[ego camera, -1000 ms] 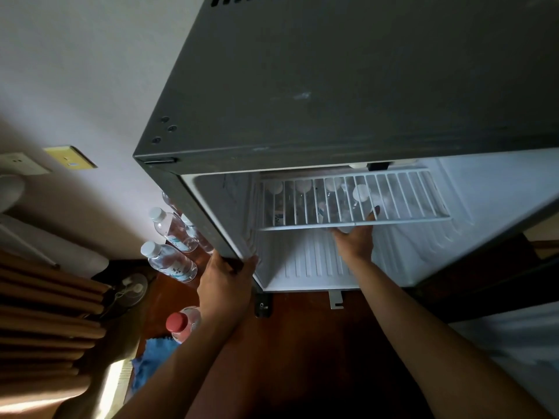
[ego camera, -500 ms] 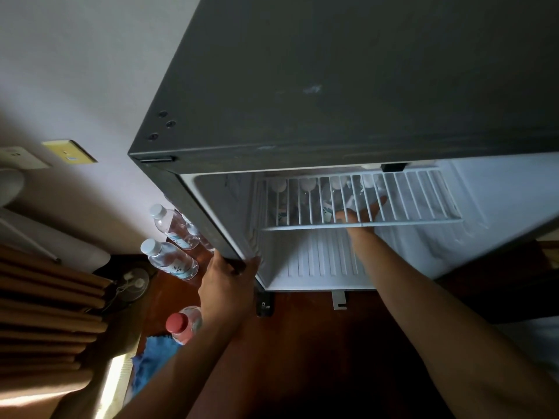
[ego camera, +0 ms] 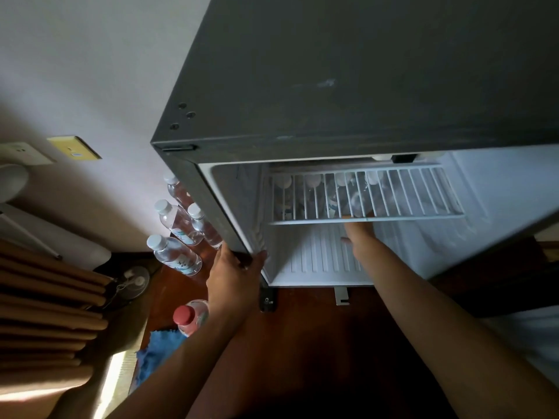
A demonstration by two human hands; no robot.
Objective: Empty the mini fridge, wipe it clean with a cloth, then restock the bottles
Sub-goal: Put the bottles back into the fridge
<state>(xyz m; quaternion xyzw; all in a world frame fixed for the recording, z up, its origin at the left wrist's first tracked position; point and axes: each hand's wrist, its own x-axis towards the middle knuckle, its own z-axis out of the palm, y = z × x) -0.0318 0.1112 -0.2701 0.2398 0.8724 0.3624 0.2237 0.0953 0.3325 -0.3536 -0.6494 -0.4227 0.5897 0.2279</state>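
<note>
The dark grey mini fridge (ego camera: 348,86) stands open below me, its white inside showing. My left hand (ego camera: 234,270) grips the fridge's left front edge, thumb inside the frame. My right hand (ego camera: 358,235) reaches in under the white wire shelf (ego camera: 423,195). Its fingers are hidden behind the shelf bars, where a clear bottle (ego camera: 357,196) shows. White-capped bottles (ego camera: 311,189) stand beneath the shelf at the back. Whether the right hand holds one cannot be seen.
Several clear white-capped bottles (ego camera: 177,220) stand on the wooden floor (ego camera: 302,343) left of the fridge, by the wall. A red-capped bottle (ego camera: 186,317) and a blue cloth (ego camera: 157,349) lie nearer me. Brown curtain folds (ego camera: 45,297) hang far left, beside a small fan (ego camera: 134,281).
My right hand has pushed deeper into the fridge, its fingers now under the wire shelf among the bottles. My left hand has kept its hold on the fridge edge.
</note>
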